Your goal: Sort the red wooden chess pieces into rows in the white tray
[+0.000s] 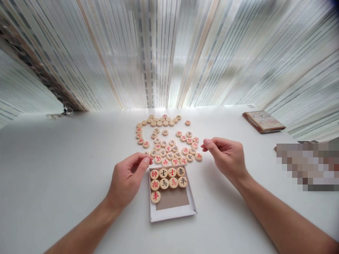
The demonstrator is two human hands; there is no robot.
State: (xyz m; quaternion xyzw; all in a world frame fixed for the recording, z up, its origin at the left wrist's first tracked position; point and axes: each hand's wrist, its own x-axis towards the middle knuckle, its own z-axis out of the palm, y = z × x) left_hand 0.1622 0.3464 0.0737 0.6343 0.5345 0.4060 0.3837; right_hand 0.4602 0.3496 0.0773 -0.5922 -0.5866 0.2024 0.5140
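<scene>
An open box lid (173, 213) lies on the white table, with rows of round Chinese chess pieces in its upper part. A piece with a red character (155, 197) sits alone in the third row at the left. My left hand (129, 178) is at the lid's upper left corner, fingers curled and thumb against the fingertips; whatever it may hold is hidden. My right hand (225, 155) hovers right of the loose pieces, thumb and index finger pinched together; anything between them is too small to make out. Nearest to it is a loose piece with a red character (198, 156).
Many loose pieces lie beyond the lid, including several blank-side-up ones (159, 123) at the back. A flat illustrated box (265, 121) lies at the back right. A striped curtain (164, 53) hangs behind the table. A pixelated area covers the right edge.
</scene>
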